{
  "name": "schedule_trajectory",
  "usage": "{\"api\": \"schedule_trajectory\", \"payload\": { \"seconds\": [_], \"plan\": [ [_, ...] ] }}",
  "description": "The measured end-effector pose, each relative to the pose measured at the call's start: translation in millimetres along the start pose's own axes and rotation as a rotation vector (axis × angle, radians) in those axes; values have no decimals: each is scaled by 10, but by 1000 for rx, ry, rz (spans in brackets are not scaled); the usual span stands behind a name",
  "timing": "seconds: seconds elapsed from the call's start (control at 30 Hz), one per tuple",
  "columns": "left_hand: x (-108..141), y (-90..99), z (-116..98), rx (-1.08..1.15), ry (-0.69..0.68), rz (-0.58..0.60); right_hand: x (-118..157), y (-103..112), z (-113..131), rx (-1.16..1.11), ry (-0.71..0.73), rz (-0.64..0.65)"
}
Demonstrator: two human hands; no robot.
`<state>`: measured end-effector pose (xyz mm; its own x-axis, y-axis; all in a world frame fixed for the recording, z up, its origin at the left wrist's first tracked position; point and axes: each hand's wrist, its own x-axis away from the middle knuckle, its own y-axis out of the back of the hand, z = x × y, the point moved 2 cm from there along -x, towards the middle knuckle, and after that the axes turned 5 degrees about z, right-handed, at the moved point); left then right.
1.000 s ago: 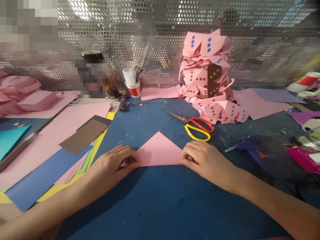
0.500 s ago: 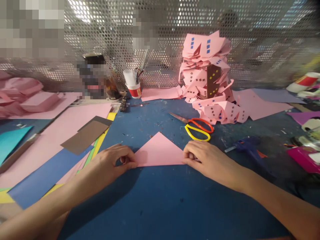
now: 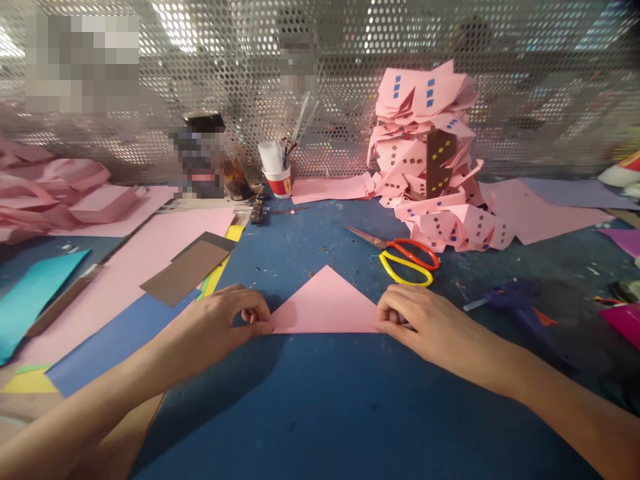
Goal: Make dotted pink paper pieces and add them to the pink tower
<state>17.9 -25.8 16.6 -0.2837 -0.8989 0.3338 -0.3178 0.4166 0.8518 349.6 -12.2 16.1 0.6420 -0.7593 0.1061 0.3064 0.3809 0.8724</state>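
A pink paper triangle (image 3: 326,305) lies on the blue tabletop (image 3: 320,400), its long edge facing me and its point away. My left hand (image 3: 235,313) pinches the left corner between thumb and fingers. At the opposite corner my right hand (image 3: 417,317) is closed on the paper in the same way, its fingers curled. Both corner tips are hidden under my fingers. Just beyond my right hand lie scissors (image 3: 403,257) with one red and one yellow handle loop.
A blue glue gun (image 3: 520,303) lies at the right. Behind stands a tall pink paper structure (image 3: 425,160) with small coloured squares. Brushes stand in a paper cup (image 3: 278,181). Blue paper (image 3: 120,340) and brown paper (image 3: 187,270) lie left, before a perforated metal panel (image 3: 340,40).
The view has shifted slightly to the left, so things appear further right. Both hands still hold the triangle's corners, their grip much the same.
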Motion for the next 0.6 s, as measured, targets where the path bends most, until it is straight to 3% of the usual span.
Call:
{"api": "schedule_trajectory", "payload": {
  "seconds": [0.6],
  "plan": [
    [-26,45,-65,20,26,9,22,18,-19,-40,12,19]
  ]
}}
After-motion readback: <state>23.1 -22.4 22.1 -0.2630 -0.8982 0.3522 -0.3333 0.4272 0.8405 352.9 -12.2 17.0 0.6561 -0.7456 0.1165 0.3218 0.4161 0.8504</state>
